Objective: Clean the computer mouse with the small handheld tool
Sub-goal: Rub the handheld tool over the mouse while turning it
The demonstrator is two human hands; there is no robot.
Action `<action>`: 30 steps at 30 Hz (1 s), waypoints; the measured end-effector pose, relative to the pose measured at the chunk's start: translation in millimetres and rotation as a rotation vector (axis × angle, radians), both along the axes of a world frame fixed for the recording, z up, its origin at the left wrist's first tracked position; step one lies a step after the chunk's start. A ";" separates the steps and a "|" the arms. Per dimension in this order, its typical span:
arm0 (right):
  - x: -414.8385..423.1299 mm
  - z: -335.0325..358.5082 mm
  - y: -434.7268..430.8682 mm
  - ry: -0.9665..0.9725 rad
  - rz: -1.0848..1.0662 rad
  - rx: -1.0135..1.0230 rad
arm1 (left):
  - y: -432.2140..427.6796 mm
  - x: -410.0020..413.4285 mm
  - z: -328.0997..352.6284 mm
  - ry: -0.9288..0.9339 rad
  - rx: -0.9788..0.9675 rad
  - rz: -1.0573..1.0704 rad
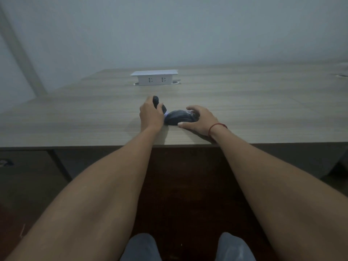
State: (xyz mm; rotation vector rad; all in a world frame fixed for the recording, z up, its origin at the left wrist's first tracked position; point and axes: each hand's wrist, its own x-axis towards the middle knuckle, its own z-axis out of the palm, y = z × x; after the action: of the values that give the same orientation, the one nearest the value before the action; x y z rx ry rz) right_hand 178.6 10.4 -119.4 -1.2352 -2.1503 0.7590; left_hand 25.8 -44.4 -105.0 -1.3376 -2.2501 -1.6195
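Observation:
A dark computer mouse (178, 118) lies on the wooden desk (254, 113) near its front edge. My right hand (200, 119) rests over the mouse's right side, fingers on its top and thumb along its near edge, holding it down. My left hand (151, 115) grips a small dark handheld tool (158, 104). The tool's pale lower tip touches the mouse's left end. Most of the tool's body is hidden inside my fist.
A white pop-up power socket box (154, 78) stands at the middle back of the desk. A grey wall rises behind it. The desk's front edge runs just below my wrists, with dark floor and my knees beneath.

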 end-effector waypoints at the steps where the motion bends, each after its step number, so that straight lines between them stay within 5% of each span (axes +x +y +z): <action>1: -0.1 -0.1 0.4 0.013 -0.002 -0.006 | 0.3 -2.9 -1.8 -0.014 0.003 -0.012; 10: -4.1 4.3 -2.4 -0.091 -0.057 0.007 | -6.1 -11.8 8.9 -0.040 -0.090 -0.258; 18: -6.2 0.4 1.0 -0.051 -0.124 0.042 | 4.8 0.7 18.4 0.011 0.145 -0.238; 26: -4.7 0.6 -1.1 0.004 -0.111 -0.009 | 5.5 -4.3 -6.5 0.165 0.024 -0.109; 30: -4.6 2.3 -1.1 -0.027 -0.082 -0.011 | 5.5 5.9 10.9 0.063 0.209 -0.103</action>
State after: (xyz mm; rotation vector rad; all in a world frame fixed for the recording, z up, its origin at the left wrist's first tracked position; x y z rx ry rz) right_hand 174.0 9.2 -117.1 -1.3381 -2.1055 0.7239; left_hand 31.7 -39.0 -94.1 -1.4478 -1.9446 -1.7605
